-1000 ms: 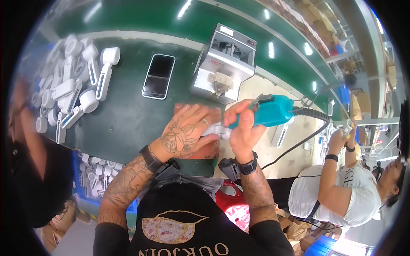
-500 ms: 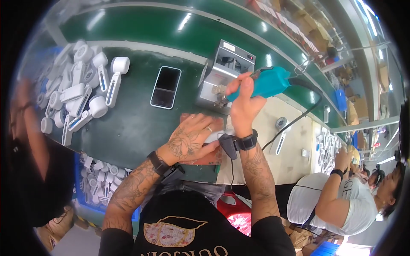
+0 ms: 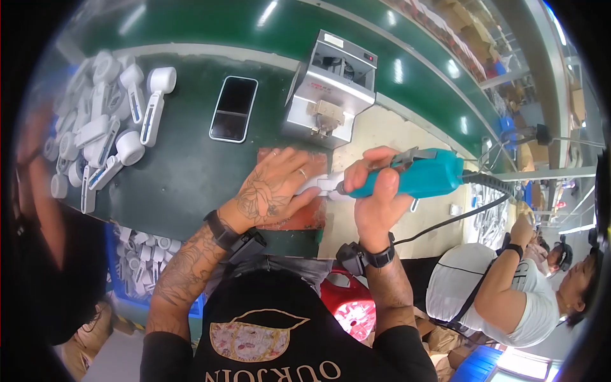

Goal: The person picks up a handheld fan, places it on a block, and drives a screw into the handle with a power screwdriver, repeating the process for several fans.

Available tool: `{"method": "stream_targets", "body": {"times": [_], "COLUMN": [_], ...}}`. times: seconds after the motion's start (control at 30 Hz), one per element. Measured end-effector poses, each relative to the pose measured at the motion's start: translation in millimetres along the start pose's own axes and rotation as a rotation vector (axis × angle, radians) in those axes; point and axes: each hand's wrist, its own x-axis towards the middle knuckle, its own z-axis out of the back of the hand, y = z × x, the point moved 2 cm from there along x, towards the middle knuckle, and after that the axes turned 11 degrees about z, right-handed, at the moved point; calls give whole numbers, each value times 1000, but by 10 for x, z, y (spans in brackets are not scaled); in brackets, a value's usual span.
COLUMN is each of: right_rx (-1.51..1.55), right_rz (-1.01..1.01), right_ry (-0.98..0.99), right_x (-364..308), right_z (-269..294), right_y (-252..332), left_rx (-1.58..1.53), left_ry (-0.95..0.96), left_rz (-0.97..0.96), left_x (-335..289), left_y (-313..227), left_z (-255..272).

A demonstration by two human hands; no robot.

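Note:
My right hand (image 3: pixel 384 204) grips a teal electric screwdriver (image 3: pixel 428 175) lying nearly level, its cord running off to the right. The screwdriver's tip meets the end of a white plastic piece (image 3: pixel 326 184). Over a reddish-brown mat (image 3: pixel 294 221), my left hand (image 3: pixel 273 186) presses down on that white piece with fingers wrapped over it, so most of it is hidden. Beyond my hands stands a grey metal screw feeder (image 3: pixel 328 95).
White handheld-fan-like parts (image 3: pixel 102 130) heap up at the left, beside a phone (image 3: pixel 234 109). A blue crate (image 3: pixel 197 309) of similar parts stands below the table edge. Co-workers sit at both sides; one wears a white shirt (image 3: pixel 461 286). A red stool (image 3: pixel 347 305) is below.
My right hand has brought the screwdriver away from the screw feeder, down to the white piece. My left hand still holds the piece on the mat. The view has shifted slightly.

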Motion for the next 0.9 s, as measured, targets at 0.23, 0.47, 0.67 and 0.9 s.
{"method": "stream_targets", "body": {"times": [0.23, 0.47, 0.67, 0.9], "right_rx": [14, 79, 106, 101], "right_rz": [-32, 33, 32, 5], "right_ry": [0, -2, 15, -252], "right_x": [-142, -209, -180, -477], "right_z": [-3, -3, -43, 230], "right_y": [-71, -179, -203, -233], "left_rx": [16, 27, 46, 129], "left_ry": [70, 69, 41, -130], "left_rz": [27, 17, -1, -232], "left_x": [-44, -34, 8, -189], "left_y": [-4, -18, -17, -162], "left_z": [19, -14, 12, 46]}}
